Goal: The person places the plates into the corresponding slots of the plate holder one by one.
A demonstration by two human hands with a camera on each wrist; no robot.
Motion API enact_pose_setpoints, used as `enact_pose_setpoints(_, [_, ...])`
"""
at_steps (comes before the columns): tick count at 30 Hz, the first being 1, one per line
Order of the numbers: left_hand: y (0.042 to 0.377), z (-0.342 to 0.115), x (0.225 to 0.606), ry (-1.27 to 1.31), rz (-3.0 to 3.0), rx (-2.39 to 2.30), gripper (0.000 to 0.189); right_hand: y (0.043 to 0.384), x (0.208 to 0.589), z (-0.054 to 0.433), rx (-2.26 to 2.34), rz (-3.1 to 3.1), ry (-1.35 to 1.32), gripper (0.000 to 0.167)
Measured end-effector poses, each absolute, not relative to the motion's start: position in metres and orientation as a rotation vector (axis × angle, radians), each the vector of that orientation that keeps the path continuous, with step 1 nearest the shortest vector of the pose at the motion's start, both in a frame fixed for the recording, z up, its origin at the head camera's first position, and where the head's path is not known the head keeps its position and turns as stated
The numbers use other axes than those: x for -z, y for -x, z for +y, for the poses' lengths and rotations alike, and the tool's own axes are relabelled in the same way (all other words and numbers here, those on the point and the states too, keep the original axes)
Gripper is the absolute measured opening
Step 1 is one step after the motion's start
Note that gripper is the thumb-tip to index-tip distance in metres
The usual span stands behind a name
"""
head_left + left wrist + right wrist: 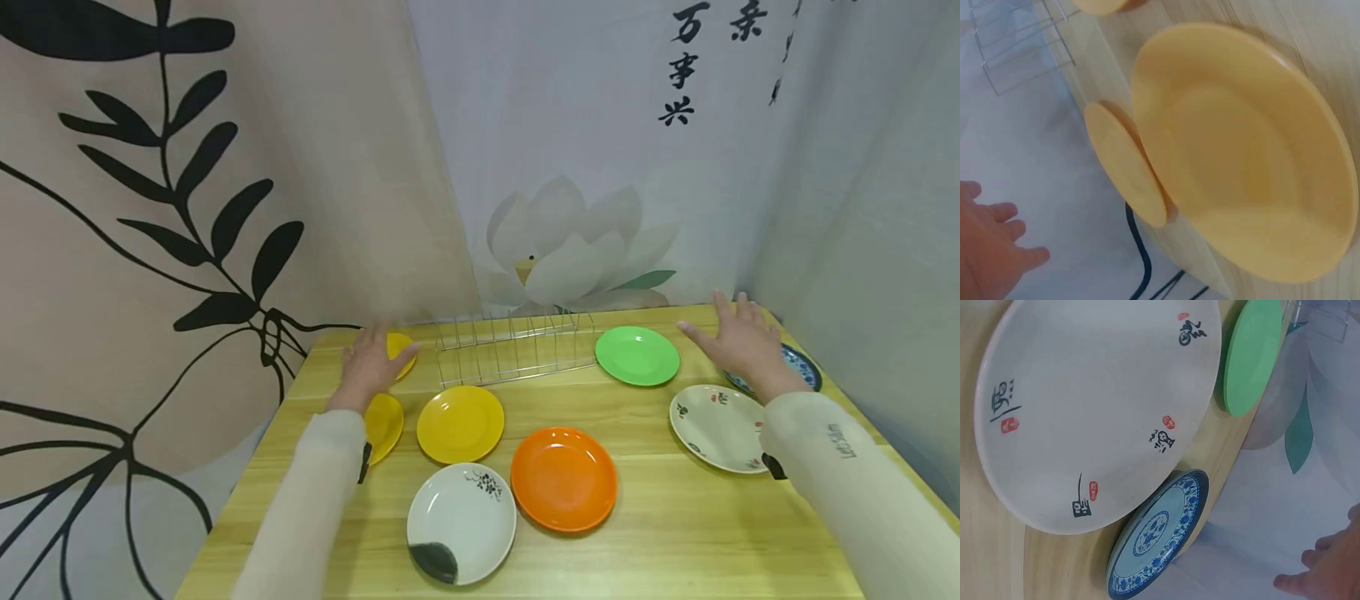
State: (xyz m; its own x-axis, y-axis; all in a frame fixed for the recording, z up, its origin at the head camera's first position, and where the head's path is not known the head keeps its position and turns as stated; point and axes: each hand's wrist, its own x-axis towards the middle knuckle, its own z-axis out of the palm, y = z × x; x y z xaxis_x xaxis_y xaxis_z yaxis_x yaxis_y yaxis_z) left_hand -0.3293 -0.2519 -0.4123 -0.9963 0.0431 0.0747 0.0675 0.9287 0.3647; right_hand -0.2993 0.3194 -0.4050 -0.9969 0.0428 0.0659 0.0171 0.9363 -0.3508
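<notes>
My left hand [369,367], fingers spread and holding nothing, hovers over the left side of the table. Near it lie a yellow plate [403,350] at the back and another yellow plate [384,427] by the wrist. On the right, my right hand [744,343] is raised with spread fingers, also holding nothing. It partly covers a blue-and-white patterned plate [1159,532]. A white plate with small black and red characters [1100,406] lies below that wrist. A green plate [637,356] sits to the left of the right hand.
A wire dish rack [517,350] stands at the back middle of the wooden table [660,533]. In front lie a yellow plate [461,424], an orange plate [564,480] and a white plate with a dark leaf-like patch [462,523]. Printed curtains [360,167] hang behind.
</notes>
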Motion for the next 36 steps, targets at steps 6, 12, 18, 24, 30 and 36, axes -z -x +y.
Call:
enact_pose_setpoints(6, [0.330, -0.244, 0.417, 0.092, -2.996, 0.833, 0.088, 0.298, 0.404, 0.325, -0.615, -2.992, 0.089, 0.104])
enact_pose_setpoints(12, [0.334, -0.234, 0.426, 0.136, -2.960, 1.106, 0.084, 0.294, 0.402, 0.335, -0.829, -2.945, 0.168, 0.103])
enact_pose_setpoints(18, [0.338, -0.225, 0.432, 0.149, -2.913, 1.333, 0.080, 0.284, 0.397, 0.340, -1.085, -2.858, 0.249, 0.099])
enact_pose_setpoints(24, [0.341, -0.219, 0.434, 0.152, -2.926, 1.395, 0.076, 0.276, 0.400, 0.353, -1.277, -2.773, 0.380, 0.099])
enact_pose_setpoints(30, [0.344, -0.218, 0.436, 0.157, -2.938, 1.390, 0.073, 0.269, 0.412, 0.374, -1.413, -2.679, 0.539, 0.105])
enact_pose_setpoints(36, [0.346, -0.219, 0.440, 0.155, -2.936, 1.402, 0.075, 0.255, 0.426, 0.392, -1.528, -2.592, 0.753, 0.108])
